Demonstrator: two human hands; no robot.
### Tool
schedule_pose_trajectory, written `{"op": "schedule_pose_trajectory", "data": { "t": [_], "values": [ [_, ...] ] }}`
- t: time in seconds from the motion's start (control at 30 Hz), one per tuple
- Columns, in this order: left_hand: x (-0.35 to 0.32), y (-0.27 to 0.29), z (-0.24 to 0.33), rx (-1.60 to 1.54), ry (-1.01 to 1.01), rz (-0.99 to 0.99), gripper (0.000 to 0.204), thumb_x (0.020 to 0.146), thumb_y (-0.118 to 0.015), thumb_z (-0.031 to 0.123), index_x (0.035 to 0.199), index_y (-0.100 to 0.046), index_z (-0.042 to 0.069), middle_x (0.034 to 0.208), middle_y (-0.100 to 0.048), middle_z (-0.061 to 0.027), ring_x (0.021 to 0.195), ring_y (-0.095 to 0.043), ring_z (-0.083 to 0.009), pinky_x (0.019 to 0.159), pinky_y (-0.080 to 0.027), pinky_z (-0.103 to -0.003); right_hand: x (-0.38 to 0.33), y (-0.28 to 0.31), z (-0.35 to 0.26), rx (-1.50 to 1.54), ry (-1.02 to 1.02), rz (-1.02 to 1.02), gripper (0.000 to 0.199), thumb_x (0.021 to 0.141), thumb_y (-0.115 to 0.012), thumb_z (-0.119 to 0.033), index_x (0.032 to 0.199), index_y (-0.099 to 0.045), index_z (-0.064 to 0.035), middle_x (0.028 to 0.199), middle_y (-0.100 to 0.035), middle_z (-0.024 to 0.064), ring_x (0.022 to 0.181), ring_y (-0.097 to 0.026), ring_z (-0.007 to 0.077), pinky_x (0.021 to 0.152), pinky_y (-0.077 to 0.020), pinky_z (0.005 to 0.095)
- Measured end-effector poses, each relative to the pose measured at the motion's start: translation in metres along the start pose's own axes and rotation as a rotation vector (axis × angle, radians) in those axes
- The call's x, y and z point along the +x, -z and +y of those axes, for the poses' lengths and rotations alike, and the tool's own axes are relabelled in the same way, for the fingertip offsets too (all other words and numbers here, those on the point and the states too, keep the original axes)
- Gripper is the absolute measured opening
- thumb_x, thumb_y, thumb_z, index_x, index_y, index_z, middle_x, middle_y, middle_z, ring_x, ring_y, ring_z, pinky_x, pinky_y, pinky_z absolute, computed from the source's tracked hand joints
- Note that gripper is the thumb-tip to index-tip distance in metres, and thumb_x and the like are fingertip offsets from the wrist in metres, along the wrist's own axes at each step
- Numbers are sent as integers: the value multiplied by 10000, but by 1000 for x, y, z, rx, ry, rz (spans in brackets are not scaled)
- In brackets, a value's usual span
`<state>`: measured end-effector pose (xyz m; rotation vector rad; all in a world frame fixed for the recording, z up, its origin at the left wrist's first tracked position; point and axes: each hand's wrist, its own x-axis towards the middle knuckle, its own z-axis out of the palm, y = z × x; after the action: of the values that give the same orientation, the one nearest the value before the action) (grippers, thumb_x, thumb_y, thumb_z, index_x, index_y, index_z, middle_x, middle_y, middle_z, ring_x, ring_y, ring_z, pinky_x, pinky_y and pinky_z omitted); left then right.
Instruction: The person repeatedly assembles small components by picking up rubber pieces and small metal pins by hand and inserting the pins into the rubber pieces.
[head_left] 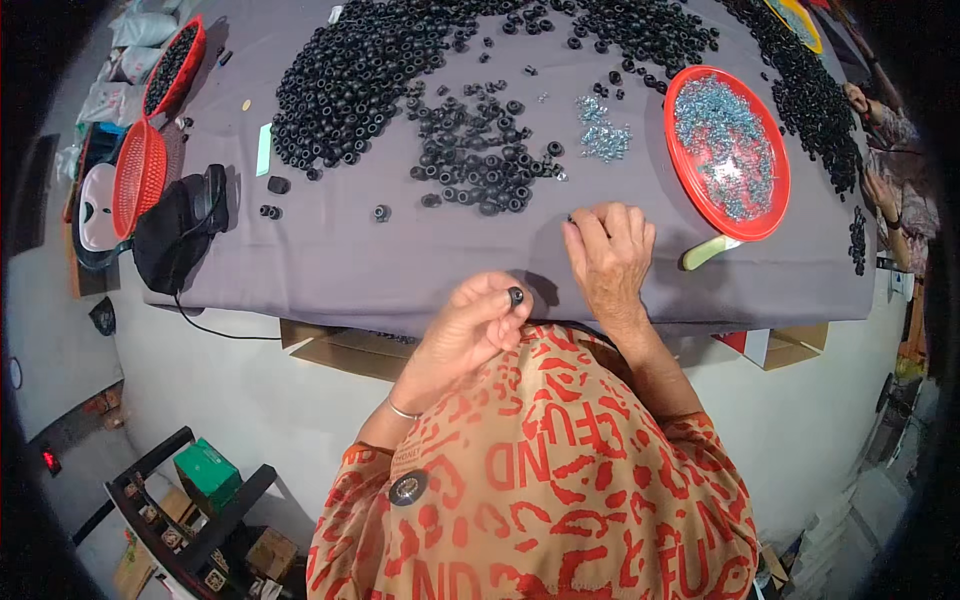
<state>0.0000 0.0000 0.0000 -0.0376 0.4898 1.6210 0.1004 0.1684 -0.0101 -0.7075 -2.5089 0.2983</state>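
My left hand (468, 325) is closed near the table's front edge. Between its thumb and fingers it pinches a small black knob-like piece (515, 297) with a hole in its end. Further right, my right hand (612, 258) rests low over the cloth with its fingers curled. A tiny dark spot shows at its fingertips, but what they hold, if anything, is hidden. Beyond both hands lies a loose group of black knob-like pieces (480, 155). A small heap of silvery screws (604, 132) is spread to the right of that group.
A red tray (682, 170) of screws stands at the right, with a green-handled knife (708, 252) by its rim. Larger heaps of black pieces (335, 85) cover the far table. At the left are a black bag (178, 235) and red baskets (138, 180). Another person (890, 150) sits far right.
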Motion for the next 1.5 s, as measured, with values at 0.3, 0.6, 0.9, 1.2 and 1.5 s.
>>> {"op": "schedule_pose_trajectory", "data": {
  "t": [0.3,0.6,0.9,1.2,1.5],
  "values": [
    [5,-2,5,-8,-36,44,142,868,-587,127,948,-566,11,845,-538,-94,585,-453,-71,519,-437,-204,3,-2,3,147,151,114,236,656,-700,-14,872,-621,-63,818,-561,62,712,-533,238,606,-411,352],
    [12,-11,4,-77,-50,4,105,897,-544,123,916,-574,25,821,-605,-85,577,-563,-93,512,-508,-219,0,39,-22,1004,-353,-294,165,786,-608,77,938,-594,15,829,-623,76,730,-601,105,645,-497,213],
    [5,-15,1,-89,-59,9,177,888,-564,147,989,-565,2,814,-581,-88,600,-526,-97,526,-483,-220,-1,50,-27,1172,-182,-299,196,805,-545,143,969,-574,38,929,-592,105,798,-577,114,708,-488,223],
    [0,-17,-1,7,-70,20,189,881,-579,159,973,-564,-5,746,-573,-68,565,-512,-86,517,-478,-215,10,58,-37,859,73,-180,213,674,-668,68,853,-592,-19,775,-631,90,690,-605,199,601,-474,274],
    [-3,-19,-2,89,-120,48,156,888,-569,130,934,-570,-20,780,-620,-93,562,-581,-95,514,-532,-218,7,59,-39,788,83,-186,187,675,-688,48,823,-604,-28,771,-640,89,663,-617,197,581,-484,286]
  ]
}}
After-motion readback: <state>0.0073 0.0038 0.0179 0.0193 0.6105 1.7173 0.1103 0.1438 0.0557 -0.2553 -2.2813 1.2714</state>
